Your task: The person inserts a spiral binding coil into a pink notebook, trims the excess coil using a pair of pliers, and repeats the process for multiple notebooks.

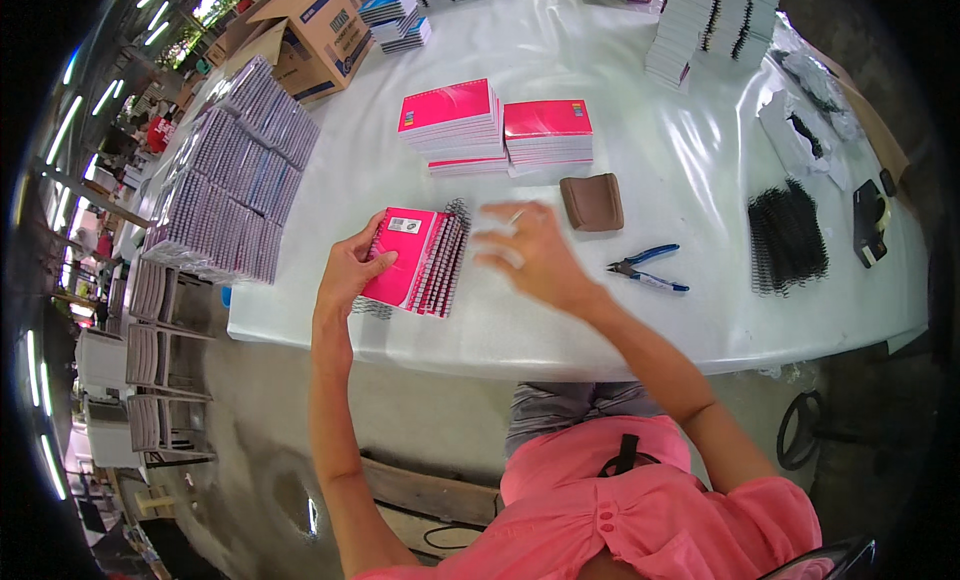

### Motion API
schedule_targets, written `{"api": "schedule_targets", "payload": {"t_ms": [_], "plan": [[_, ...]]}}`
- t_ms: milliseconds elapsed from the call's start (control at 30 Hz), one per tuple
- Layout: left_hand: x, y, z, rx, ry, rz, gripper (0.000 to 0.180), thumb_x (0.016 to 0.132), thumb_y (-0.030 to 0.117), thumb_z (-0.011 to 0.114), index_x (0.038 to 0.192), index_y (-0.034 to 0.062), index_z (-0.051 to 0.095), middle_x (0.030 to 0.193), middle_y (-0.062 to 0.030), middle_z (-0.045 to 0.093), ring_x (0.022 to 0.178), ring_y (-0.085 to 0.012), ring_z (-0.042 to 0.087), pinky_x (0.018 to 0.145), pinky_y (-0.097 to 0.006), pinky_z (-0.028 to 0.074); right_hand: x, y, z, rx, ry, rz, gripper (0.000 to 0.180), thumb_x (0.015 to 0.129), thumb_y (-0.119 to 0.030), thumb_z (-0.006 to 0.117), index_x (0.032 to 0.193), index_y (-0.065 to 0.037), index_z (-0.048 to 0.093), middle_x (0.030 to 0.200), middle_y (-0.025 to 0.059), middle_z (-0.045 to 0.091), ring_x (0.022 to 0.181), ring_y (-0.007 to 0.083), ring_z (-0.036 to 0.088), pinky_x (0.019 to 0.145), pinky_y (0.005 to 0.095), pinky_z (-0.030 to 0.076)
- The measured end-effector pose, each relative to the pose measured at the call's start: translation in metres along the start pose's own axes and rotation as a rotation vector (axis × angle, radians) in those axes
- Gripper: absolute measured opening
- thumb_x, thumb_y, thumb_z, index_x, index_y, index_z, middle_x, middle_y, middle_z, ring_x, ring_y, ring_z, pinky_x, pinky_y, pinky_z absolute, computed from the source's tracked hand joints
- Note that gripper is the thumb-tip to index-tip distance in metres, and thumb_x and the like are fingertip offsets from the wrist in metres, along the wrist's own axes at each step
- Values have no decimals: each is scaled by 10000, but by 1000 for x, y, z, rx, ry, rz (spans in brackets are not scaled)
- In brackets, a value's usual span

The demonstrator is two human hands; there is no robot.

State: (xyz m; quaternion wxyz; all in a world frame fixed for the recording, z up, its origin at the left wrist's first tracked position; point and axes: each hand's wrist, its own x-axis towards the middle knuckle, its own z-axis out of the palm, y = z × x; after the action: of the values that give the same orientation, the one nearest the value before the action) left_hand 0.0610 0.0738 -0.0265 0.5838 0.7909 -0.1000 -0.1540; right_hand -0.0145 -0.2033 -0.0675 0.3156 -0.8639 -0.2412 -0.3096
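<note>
Two hands are working at the white table [620, 160]: the left hand [352, 265] is gripping a pink notebook [405, 258] near its front edge, while the blurred right hand [528, 255] is hovering beside it, seemingly open.

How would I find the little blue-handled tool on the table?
Start at the white table, then find the right hand hovering over it. Just to its right lie the pliers, below a brown pouch. They are the only thing with blue handles and a metal tip.

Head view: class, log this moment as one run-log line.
left hand: holds pink notebook | right hand: blurred, open, above table | pliers: right, untouched
</note>
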Motion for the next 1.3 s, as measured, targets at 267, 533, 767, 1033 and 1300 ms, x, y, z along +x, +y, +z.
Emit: {"api": "schedule_targets", "payload": {"t_ms": [267, 533, 767, 1033, 1300], "plan": [[-1, -3, 2, 45, 14, -44, 659, 771, -69, 718, 1382, 25, 491, 1417, -120, 496, 1200, -151, 533, 1010, -281, 430, 60, 168, -50, -139, 356, 494, 281, 785, -233, 768, 908, 0, 668, 944, 166, 643, 844, 332, 630, 729, 414, 506], [-5, -2, 14, 585, 322, 181, 710, 753, 76, 769, 1406, 136, 496, 1500, -136, 403, 1418, -347, 310, 1141, -395, 283, 87, 245, -54, 94, -21, 1151, 545, 592, -329, 897, 874, 39, 611, 914, 187, 688, 812, 281, 680, 708, 390, 533], [-16, 49, 121, 557, 509, 455, 802, 849, 292, 715, 1504, 105, 292, 1573, -123, 265, 1464, -373, 153, 1174, -423, 173, 62, 200, -69, 318, 353, 1005, 253, 711, -134, 834, 747, 7, 628, 721, 97, 646, 672, 171, 634, 591, 300, 485], [5, 42, 247, -806, 292, 379, 695, 984, 377, 545, 1503, 21, 250, 1464, -173, 408, 1311, -230, 430, 1090, -362, 325, -46, 19, -40, 1227, 769, 966, 240, 801, -76, 780, 923, 11, 592, 854, 60, 634, 707, 108, 587, 631, 277, 492], [-25, 76, 219, 323, -200, 323, 487, 997, 227, 504, 1466, 154, 391, 1077, -145, 691, 813, -202, 674, 792, -374, 523, -127, 128, -177, -646, 463, 625, 254, 758, -264, 771, 831, -55, 647, 900, 90, 620, 902, 296, 540, 769, 427, 405]]}}
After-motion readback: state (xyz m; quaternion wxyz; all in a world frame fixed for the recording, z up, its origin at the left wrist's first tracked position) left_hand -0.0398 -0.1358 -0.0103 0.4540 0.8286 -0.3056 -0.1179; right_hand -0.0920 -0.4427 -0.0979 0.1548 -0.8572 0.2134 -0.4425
